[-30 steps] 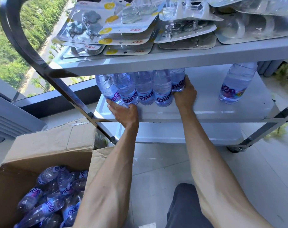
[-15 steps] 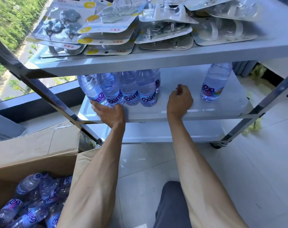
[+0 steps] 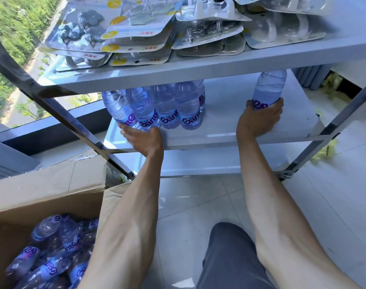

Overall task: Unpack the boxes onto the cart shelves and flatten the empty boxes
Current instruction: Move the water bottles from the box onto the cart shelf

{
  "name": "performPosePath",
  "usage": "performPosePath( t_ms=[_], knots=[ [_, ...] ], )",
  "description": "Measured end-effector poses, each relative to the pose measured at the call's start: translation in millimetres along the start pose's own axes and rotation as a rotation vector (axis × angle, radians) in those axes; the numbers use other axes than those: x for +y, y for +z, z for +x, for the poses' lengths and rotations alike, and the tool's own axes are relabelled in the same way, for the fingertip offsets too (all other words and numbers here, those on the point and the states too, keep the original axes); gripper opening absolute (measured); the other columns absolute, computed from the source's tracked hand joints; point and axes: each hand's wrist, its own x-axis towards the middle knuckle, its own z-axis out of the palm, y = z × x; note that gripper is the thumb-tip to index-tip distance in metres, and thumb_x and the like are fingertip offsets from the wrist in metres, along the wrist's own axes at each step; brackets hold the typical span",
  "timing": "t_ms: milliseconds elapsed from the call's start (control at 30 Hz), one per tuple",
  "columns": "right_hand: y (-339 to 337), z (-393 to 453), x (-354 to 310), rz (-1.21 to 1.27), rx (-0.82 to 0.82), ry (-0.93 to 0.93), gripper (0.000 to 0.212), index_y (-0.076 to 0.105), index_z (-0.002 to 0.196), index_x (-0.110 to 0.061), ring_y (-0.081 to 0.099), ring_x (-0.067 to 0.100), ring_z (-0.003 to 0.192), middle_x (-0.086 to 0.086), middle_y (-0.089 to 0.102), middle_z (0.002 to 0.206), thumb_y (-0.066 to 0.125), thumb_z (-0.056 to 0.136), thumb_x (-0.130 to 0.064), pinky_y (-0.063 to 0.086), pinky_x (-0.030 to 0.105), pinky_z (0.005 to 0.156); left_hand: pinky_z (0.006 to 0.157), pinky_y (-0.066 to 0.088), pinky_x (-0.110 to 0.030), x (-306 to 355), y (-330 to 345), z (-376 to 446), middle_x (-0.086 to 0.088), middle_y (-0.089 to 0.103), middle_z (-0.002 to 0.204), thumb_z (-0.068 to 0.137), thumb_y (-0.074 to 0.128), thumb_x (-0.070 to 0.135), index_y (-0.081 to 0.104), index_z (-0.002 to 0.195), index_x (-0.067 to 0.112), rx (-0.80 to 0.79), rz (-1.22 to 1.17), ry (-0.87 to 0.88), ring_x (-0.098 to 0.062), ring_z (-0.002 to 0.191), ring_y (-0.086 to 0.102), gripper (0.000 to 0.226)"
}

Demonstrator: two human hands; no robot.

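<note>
Both my forearms stretch forward and down to the middle shelf of the cart. My right hand reaches far to the right, its fingers curled round the base of a lone water bottle that stands upright, well apart from the others. My left hand lies at the shelf's front edge, fingers spread and fairly straight, touching the feet of the row of water bottles packed side by side at the left. Blister packs of hooks overlap on the top shelf. At my lower left an open cardboard box sits on the pale tiled floor, bottles heaped inside it. Beyond the cart frame a window shows greenery.
</note>
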Motion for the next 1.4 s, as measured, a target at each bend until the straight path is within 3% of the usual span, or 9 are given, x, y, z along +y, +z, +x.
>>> performPosePath(
  t_ms=[200,333,500,567,667,767,867,1067,1400],
  knots=[
    [6,-41,9,0.172,-0.406,-0.105,0.061,0.046,0.118,-0.011,0.065,0.021,0.09,0.002,0.067,0.106,0.082,0.069,-0.023,0.046,0.022,0.072,0.12,0.023,-0.04,4,6,1,-0.02,0.016,0.16,0.076,0.064,0.02,0.005,0.156,0.008,-0.02,0.011,-0.055,-0.035,0.147,0.022,0.1],
    [8,-49,6,0.153,-0.653,-0.193,0.064,0.048,0.122,-0.011,0.059,0.013,0.088,0.002,0.067,0.111,0.083,0.07,-0.022,0.043,0.02,0.076,0.117,0.025,-0.039,0,3,0,-0.017,0.018,0.161,0.076,0.065,0.021,0.008,0.157,0.01,-0.039,-0.004,-0.031,-0.034,0.146,0.024,0.099],
    [11,-60,-7,0.093,-0.793,-0.181,0.064,0.043,0.126,-0.012,0.063,0.023,0.097,0.003,0.065,0.112,0.079,0.074,-0.02,0.044,0.024,0.074,0.11,0.038,-0.036,3,-14,6,-0.005,0.046,0.147,0.077,0.064,0.012,0.032,0.151,0.018,-0.029,-0.268,-0.114,-0.026,0.133,0.046,0.081],
    [8,-67,-12,0.026,-0.767,-0.132,0.07,0.041,0.132,-0.01,0.062,0.028,0.107,0.006,0.063,0.119,0.079,0.073,-0.02,0.048,0.03,0.08,0.108,0.041,-0.04,2,-25,6,-0.006,0.053,0.14,0.079,0.063,0.009,0.038,0.148,0.018,-0.09,-0.305,-0.107,-0.026,0.127,0.052,0.073],
    [-14,-103,-13,0.055,-0.441,-0.088,0.066,0.046,0.136,0.0,0.049,0.033,0.126,0.016,0.054,0.135,0.071,0.076,-0.007,0.038,0.037,0.101,0.101,0.046,-0.035,-7,-47,-4,-0.009,0.06,0.128,0.081,0.058,0.005,0.052,0.137,0.011,-0.128,-0.236,-0.076,-0.024,0.113,0.059,0.057],
    [-39,-164,-7,0.243,-0.264,-0.202,0.043,0.06,0.113,0.006,0.055,0.035,0.108,0.02,0.061,0.112,0.055,0.07,0.008,0.04,0.035,0.09,0.078,0.039,-0.014,-23,-83,-13,-0.005,0.07,0.109,0.08,0.057,0.007,0.066,0.117,0.012,-0.047,-0.16,-0.044,-0.016,0.091,0.062,0.039],
    [-53,-226,3,0.264,-0.454,-0.252,0.028,0.063,0.097,0.005,0.061,0.036,0.09,0.019,0.066,0.095,0.049,0.073,0.009,0.044,0.038,0.08,0.076,0.041,-0.018,-52,-133,-9,-0.005,0.074,0.097,0.082,0.057,0.008,0.072,0.1,0.014,0.047,-0.136,-0.068,-0.021,0.09,0.066,0.025],
    [-65,-346,-6,0.174,-0.853,-0.249,0.02,0.068,0.09,-0.006,0.067,0.032,0.087,0.012,0.074,0.088,0.052,0.083,0.004,0.046,0.029,0.072,0.084,0.048,-0.031,-143,-247,18,-0.012,0.073,0.104,0.082,0.055,0.01,0.073,0.102,0.013,0.143,0.038,-0.257,-0.033,0.101,0.065,0.027],
    [-30,-536,31,-0.491,-1.625,-0.394,0.034,0.067,0.116,-0.01,0.06,0.031,0.117,0.015,0.066,0.123,0.058,0.083,-0.012,0.046,0.028,0.093,0.101,0.043,-0.039,-283,-342,63,-0.025,0.058,0.132,0.091,0.056,0.018,0.056,0.128,-0.004,-0.152,0.361,-0.645,-0.039,0.125,0.054,0.042]
  ],
)
